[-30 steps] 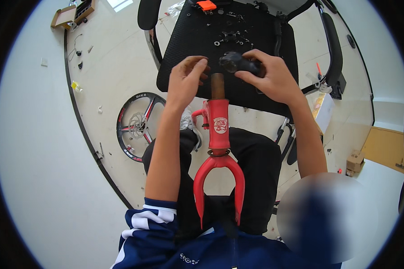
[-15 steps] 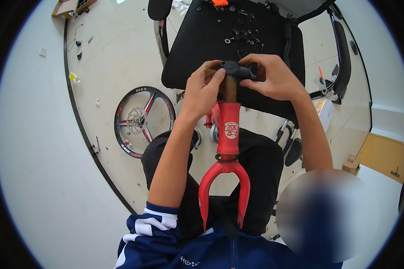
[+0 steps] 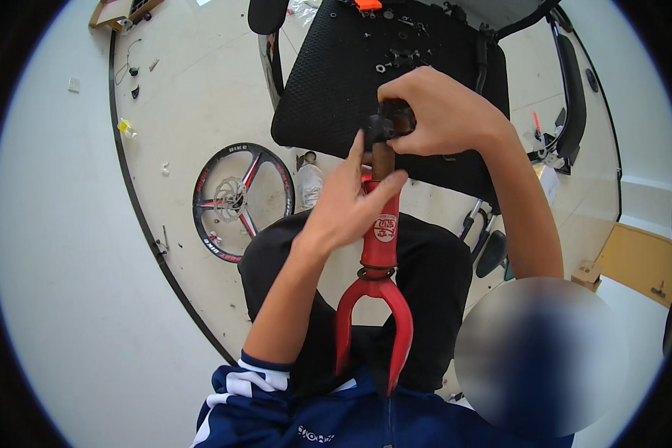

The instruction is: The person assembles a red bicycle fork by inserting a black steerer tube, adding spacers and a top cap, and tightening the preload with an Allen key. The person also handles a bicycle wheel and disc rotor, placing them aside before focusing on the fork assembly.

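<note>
A red bicycle fork (image 3: 381, 246) stands upright between my knees, its brown steerer tube (image 3: 383, 158) pointing away from me. My left hand (image 3: 345, 203) wraps around the red head of the fork just below that tube. My right hand (image 3: 440, 112) closes over a black stem part (image 3: 377, 128) sitting at the top of the tube. Both fork legs run down toward my blue jacket.
A black mesh chair seat (image 3: 336, 89) lies ahead with small black bolts and washers (image 3: 396, 56) and an orange tool (image 3: 367, 4) on it. A bike wheel with red and black spokes (image 3: 240, 200) lies on the floor at left. A cardboard box (image 3: 112, 11) is far left.
My left hand has slid down from the black stem part onto the red fork head. My right hand stays on the stem part at the tube's top.
</note>
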`<action>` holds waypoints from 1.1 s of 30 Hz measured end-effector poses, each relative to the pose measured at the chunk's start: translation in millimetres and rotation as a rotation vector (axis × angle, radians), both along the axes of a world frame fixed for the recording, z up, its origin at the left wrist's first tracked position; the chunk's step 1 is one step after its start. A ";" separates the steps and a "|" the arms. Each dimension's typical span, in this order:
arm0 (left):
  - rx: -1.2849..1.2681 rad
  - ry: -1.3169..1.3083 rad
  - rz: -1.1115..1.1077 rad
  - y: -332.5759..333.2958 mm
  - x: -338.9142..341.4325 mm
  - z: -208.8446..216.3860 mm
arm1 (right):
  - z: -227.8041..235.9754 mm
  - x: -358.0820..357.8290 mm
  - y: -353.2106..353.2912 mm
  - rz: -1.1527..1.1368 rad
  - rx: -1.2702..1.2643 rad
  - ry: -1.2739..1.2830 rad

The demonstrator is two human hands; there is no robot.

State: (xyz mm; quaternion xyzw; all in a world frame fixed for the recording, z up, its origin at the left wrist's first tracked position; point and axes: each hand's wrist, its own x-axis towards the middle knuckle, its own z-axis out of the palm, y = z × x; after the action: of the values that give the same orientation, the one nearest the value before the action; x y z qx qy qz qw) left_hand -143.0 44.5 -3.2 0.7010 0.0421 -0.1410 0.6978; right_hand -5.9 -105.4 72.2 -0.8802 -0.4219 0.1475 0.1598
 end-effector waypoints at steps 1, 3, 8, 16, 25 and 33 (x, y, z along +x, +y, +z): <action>0.053 0.049 -0.010 -2.3 -10.6 2.9 | -0.8 1.3 2.5 0.007 0.009 0.017; 0.050 0.065 0.050 -10.7 -20.5 -0.4 | 0.0 0.9 3.4 0.016 0.014 0.056; 0.132 -0.030 0.116 -16.8 -13.4 -3.9 | 5.0 3.0 -9.1 -0.035 -0.009 0.177; -0.183 0.226 0.147 -21.7 17.1 -8.3 | -42.1 10.4 -43.8 -0.254 0.418 0.669; -0.199 0.191 0.090 -2.2 -5.4 -1.6 | -10.3 -22.5 -30.9 -0.238 0.191 0.344; -0.006 0.248 0.092 -14.0 -147.1 28.5 | -12.7 -23.7 -16.7 -0.149 0.174 0.304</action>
State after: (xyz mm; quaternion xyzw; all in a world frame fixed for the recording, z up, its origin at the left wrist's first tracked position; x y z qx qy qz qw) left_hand -290.1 30.5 25.3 0.6734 0.1598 -0.1948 0.6950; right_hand -29.6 -122.0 59.5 -0.8593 -0.3377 0.2296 0.3079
